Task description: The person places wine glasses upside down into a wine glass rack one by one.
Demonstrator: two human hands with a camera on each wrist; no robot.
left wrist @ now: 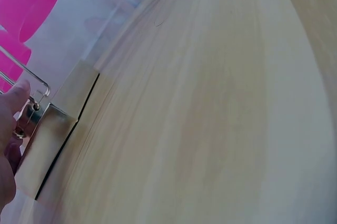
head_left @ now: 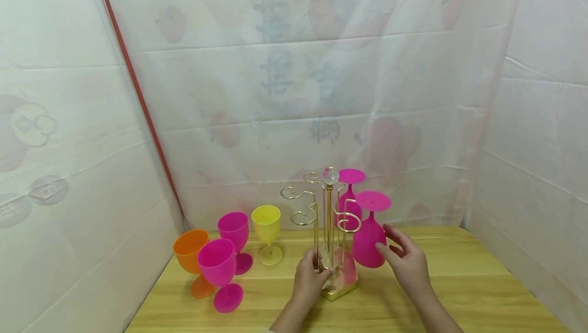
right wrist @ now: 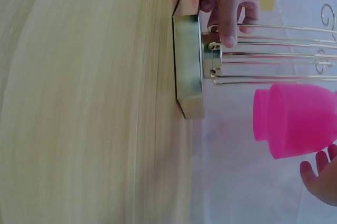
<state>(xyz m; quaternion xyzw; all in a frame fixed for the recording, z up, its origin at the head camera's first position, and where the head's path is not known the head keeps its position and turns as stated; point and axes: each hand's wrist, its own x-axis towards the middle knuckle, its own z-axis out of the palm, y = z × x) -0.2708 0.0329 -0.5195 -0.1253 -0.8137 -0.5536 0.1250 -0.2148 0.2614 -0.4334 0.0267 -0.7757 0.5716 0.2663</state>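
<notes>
A gold rack [head_left: 329,231] with curled hooks and a clear ball on top stands on the table. My left hand [head_left: 309,282] grips its lower rods just above the gold base [right wrist: 188,58]. Two pink goblets hang upside down at the rack's right side, the front goblet [head_left: 369,241] partly covering the rear goblet [head_left: 351,176]. Beside the front goblet's bowl is my right hand [head_left: 408,261], fingers spread and loosely bent. Its thumb overlaps the bowl in the head view; in the right wrist view its fingertips [right wrist: 308,172] are right by the bowl, with contact unclear.
Left of the rack, upright on the wooden table [head_left: 441,282], stand an orange goblet [head_left: 189,254], a front pink goblet [head_left: 217,266], a rear pink goblet [head_left: 234,231] and a yellow goblet [head_left: 266,224]. Pale printed curtains [head_left: 294,93] enclose the table's back and sides.
</notes>
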